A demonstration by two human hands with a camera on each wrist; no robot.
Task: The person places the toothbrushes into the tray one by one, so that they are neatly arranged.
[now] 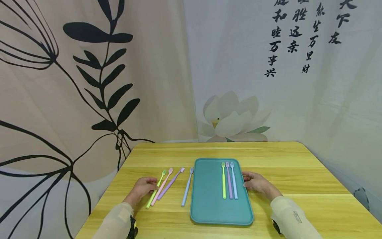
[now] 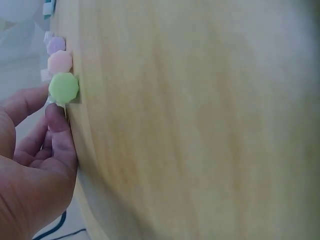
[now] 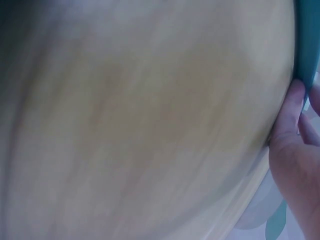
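My left hand (image 1: 144,187) reaches over a green toothbrush (image 1: 150,200) lying tilted on the table. In the left wrist view, finger and thumb are beside the brush's round green end (image 2: 64,88); a grip on it is not visible. A pink toothbrush (image 1: 161,187) and a purple one (image 1: 170,184) lie just to its right. Further right is a blue toothbrush (image 1: 187,188), close to the teal tray (image 1: 206,199). On the tray, green (image 1: 223,182), purple (image 1: 229,182) and light blue (image 1: 234,182) toothbrushes lie side by side. My right hand (image 1: 257,183) touches the tray's right edge.
The wooden table (image 1: 298,172) extends on both sides of the tray. Behind its far edge hangs a printed curtain (image 1: 161,83) with dark leaves, a pale lotus and black writing.
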